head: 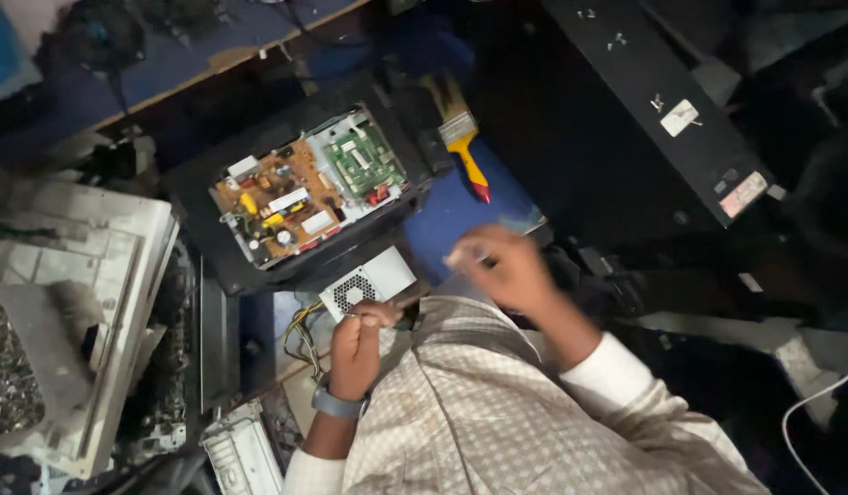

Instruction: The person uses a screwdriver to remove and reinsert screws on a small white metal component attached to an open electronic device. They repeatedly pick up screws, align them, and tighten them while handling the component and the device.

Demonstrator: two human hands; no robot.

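Two bare hands work over a cluttered repair bench, seen from above. The left hand [358,341], a grey band at its wrist, is curled shut around a thin dark tool [407,298], probably a screwdriver, whose shaft slants up and right toward the near corner of a small silver power supply box [369,280] with a round fan grille. That box lies near the middle of the scene, just beside the hand, with a bundle of yellow and black wires [304,332] trailing off its left side. The right hand [502,266] hovers to the right of the box, blurred by motion; its fingers look pinched together around something small and pale, though what it is cannot be told.

Judging by its sheet-metal case, the box should be stiff and fairly weighty for its size, best taken by its flat sides rather than by the grille or the wires, which would flex and pull. The tool looks light and rigid.

Farther off, an opened black chassis [213,247] shows a tan circuit board [275,197] and a green circuit board [364,158]. A paintbrush [460,137] with a yellow and red handle lies on the blue bench surface [451,220] to its right. A long black panel [644,101] slants across the far right, and pale dismantled housings [94,266] crowd the left.
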